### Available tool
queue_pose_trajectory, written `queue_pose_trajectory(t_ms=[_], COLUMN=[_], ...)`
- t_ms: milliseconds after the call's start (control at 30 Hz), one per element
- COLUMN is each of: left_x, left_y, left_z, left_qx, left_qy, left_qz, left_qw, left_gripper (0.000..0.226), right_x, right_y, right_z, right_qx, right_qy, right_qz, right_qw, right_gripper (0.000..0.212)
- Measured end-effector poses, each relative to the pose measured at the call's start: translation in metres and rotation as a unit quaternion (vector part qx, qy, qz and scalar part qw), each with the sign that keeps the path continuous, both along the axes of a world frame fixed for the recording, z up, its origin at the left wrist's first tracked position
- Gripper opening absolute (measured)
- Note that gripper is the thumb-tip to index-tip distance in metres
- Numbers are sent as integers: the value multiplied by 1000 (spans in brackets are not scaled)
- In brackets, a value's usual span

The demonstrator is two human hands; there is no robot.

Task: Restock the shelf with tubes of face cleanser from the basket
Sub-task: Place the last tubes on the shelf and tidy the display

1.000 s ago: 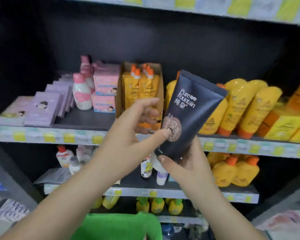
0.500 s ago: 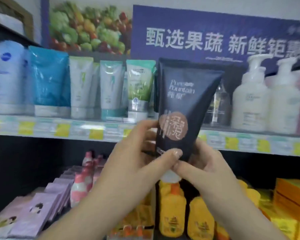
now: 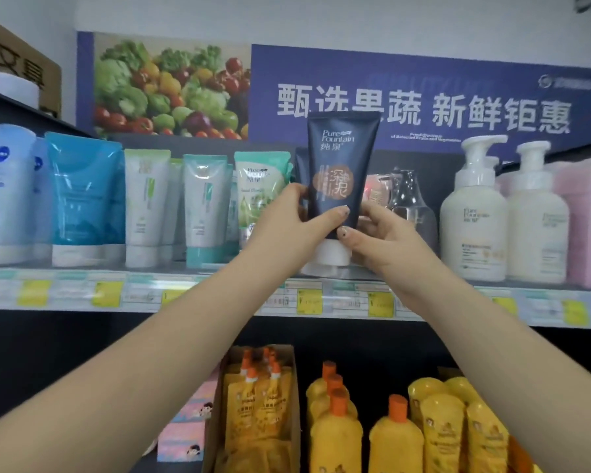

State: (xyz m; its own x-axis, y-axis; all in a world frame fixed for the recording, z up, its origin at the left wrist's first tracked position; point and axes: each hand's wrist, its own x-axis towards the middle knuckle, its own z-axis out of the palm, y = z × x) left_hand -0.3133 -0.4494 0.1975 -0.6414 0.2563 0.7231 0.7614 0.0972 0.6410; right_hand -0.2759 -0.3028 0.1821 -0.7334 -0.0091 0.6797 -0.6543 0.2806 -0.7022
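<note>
Both hands, left hand (image 3: pixel 289 223) and right hand (image 3: pixel 377 233), pinch the dark cleanser tube (image 3: pixel 340 172) cap-down at the top shelf (image 3: pixel 82 295) gap, and honestly it could topple into the green tube (image 3: pixel 260 192) if released crooked.

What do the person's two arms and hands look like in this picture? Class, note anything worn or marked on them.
Both forearms are bare as far as the picture shows: no sleeves, watch, bracelet or gloves in view. No rings can be made out. The left hand and the right hand each show a thumbnail with dark, patchy polish or decoration; the picture is too blurred to tell the pattern.
</note>
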Motion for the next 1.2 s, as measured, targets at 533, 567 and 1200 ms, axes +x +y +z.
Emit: queue_pose_trajectory(t_ms=[533, 567, 1200], left_x=[-8, -8, -24], left_y=[7, 7, 9], left_z=[-15, -15, -16], left_qx=[12, 13, 25], left_qy=[42, 42, 38], left_qz=[69, 69, 78], left_qw=[997, 997, 996], left_gripper=[39, 38, 36], right_x=[-15, -15, -26], right_y=[18, 17, 16], right_z=[-6, -6, 0], right_qx=[37, 38, 44], right_qy=[-20, -20, -51], right_qz=[21, 20, -20], right_qw=[999, 999, 998], right_gripper=[41, 41, 49])
